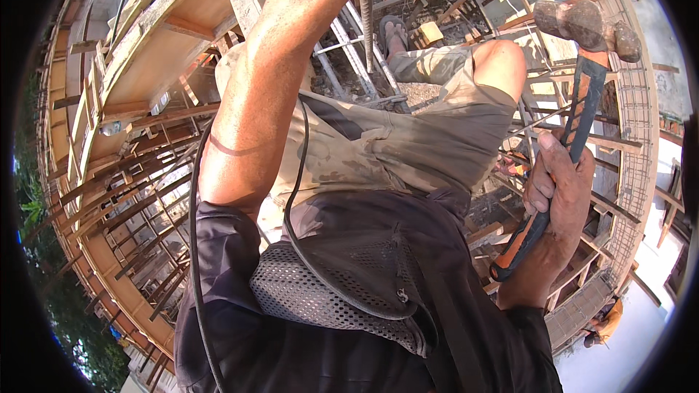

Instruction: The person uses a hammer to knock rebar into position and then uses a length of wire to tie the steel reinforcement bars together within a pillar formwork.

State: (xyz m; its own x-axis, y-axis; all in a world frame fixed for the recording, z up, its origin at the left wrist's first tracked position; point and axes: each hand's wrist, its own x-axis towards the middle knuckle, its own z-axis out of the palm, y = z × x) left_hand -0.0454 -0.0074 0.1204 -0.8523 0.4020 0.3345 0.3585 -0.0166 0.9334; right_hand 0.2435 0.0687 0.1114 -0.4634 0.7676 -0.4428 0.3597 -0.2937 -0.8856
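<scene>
My right hand [559,183] is closed around the black and orange handle [582,105] of a hammer, held up at my right side. The heavy, worn hammer head [579,25] is at the top, tilted slightly to the right. The handle's butt shows below my fist. My left forearm [280,65] reaches up and across past the upper edge of the head view, so my left hand is out of sight. A thin black cable [293,196] hangs beside that arm, over my shorts and dark shirt.
Curved wooden formwork [171,51] stands at the left above many crossed timbers. A ribbed steel bar [368,29] and metal rails [349,51] rise ahead near my sandalled foot [395,35]. Steel mesh [632,102] lines the right. A person in orange [608,320] is at lower right.
</scene>
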